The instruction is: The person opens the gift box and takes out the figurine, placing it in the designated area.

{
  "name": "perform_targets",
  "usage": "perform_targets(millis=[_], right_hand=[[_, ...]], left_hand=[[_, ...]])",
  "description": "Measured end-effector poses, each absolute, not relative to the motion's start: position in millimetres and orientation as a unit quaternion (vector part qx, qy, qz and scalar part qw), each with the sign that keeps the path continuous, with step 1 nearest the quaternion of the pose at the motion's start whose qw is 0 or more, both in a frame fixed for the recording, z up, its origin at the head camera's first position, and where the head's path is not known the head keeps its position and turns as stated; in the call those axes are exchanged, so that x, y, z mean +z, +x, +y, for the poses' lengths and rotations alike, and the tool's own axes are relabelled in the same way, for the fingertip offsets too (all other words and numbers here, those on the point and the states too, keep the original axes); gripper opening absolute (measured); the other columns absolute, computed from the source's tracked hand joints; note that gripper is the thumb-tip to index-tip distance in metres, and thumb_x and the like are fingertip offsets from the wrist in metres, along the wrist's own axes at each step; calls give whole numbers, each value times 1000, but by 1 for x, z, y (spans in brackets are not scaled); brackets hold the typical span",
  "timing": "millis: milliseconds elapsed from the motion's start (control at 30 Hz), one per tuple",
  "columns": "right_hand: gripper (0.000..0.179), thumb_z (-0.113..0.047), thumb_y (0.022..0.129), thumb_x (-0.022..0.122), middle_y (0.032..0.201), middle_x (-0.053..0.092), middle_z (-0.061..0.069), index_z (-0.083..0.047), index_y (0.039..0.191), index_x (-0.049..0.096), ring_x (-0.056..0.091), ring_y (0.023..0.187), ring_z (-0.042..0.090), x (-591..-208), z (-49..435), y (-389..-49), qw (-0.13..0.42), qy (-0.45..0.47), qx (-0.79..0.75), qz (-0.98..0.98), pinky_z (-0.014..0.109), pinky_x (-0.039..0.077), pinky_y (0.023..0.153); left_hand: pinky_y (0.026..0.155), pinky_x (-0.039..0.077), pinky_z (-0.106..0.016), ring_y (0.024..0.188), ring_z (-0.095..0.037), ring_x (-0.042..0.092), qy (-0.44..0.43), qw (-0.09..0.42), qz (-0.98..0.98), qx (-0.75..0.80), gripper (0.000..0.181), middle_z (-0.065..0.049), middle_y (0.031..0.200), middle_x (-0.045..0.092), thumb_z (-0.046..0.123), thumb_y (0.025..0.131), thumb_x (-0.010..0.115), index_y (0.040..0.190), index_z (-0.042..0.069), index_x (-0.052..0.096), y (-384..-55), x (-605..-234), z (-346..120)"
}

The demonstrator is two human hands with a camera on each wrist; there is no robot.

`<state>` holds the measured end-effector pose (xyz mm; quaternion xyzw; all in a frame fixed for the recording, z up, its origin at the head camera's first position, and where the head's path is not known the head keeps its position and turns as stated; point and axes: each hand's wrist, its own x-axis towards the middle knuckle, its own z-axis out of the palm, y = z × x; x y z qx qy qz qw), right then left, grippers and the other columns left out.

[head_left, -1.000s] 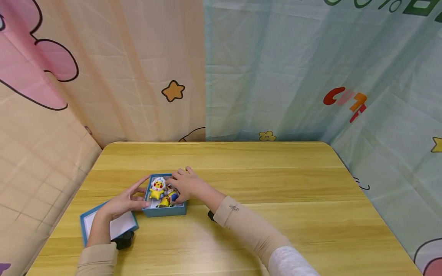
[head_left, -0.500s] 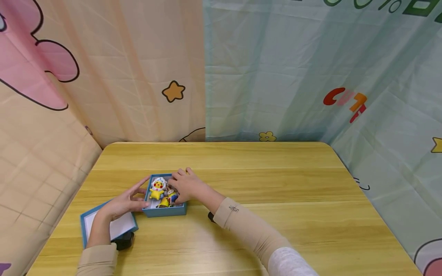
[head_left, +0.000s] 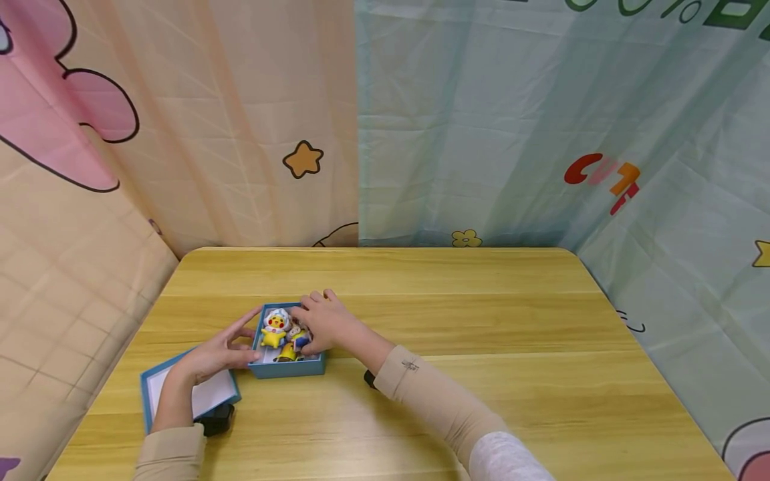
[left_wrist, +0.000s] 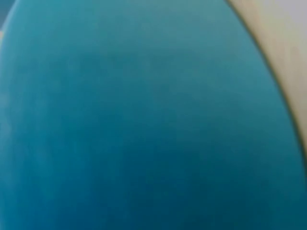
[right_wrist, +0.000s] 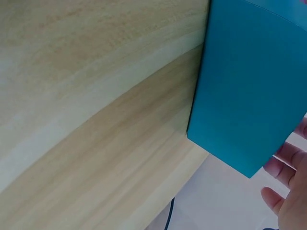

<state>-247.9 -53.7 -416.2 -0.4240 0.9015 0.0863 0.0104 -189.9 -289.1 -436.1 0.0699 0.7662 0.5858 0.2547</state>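
Note:
A blue box (head_left: 285, 369) stands on the table with several small figurines in it. One is a yellow figurine (head_left: 274, 335) in a white bonnet, lying at the box's left. My left hand (head_left: 219, 353) spans the box's left side, thumb at the near corner and index finger at the far one. Over the right rim, my right hand (head_left: 327, 324) reaches in and pinches a figurine in blue and yellow (head_left: 297, 335), partly hidden by the fingers. Below it lies another yellow piece (head_left: 287, 353). In the right wrist view, fingertips (right_wrist: 276, 167) touch the end of the box's blue wall (right_wrist: 244, 91).
A blue lid (head_left: 207, 397) with a white inside lies under my left forearm, its inner side up. Its blue surface (left_wrist: 153, 120) fills the left wrist view. The wooden table (head_left: 481, 321) extends to the right, with printed curtains (head_left: 451, 133) behind it.
My right fingers and the figurine in blue and yellow have shifted slightly inside the box. The left hand, box and lid stay where they were.

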Motion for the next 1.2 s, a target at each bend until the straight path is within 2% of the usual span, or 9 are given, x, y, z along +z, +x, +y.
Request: perform_targets(millis=[367, 700, 933, 1200], right_hand=[[68, -66, 72, 60, 110, 45, -4, -26, 125, 45, 39, 102, 14, -403, -32, -258, -57, -415, 38, 907, 38, 31, 96], [64, -62, 71, 63, 106, 46, -4, -24, 120, 47, 43, 101, 15, -398, -3, -269, -74, -380, -19, 922, 37, 34, 91], [59, -56, 72, 66, 109, 47, -1, -22, 117, 49, 44, 107, 19, -410, 21, -281, -61, -343, -40, 936, 41, 34, 94], [57, -57, 74, 66, 109, 47, 0, -22, 115, 47, 44, 106, 20, -429, 46, -291, -23, -299, -30, 954, 40, 34, 89]], left_hand=[[79, 47, -38, 103, -28, 47, 71, 249, 774, 578, 90, -30, 135, 14, 11, 86, 64, 148, 21, 0, -189, -438, -290], [80, 48, -38, 103, -27, 47, 80, 250, 773, 578, 89, -30, 134, 13, 11, 86, 63, 148, 19, -1, -189, -438, -290], [81, 47, -40, 105, -29, 46, 83, 249, 774, 576, 89, -30, 134, 13, 11, 87, 63, 148, 20, -1, -190, -438, -289], [81, 47, -39, 106, -29, 45, 84, 246, 777, 573, 89, -30, 134, 14, 12, 87, 63, 148, 21, 0, -190, -439, -291]])
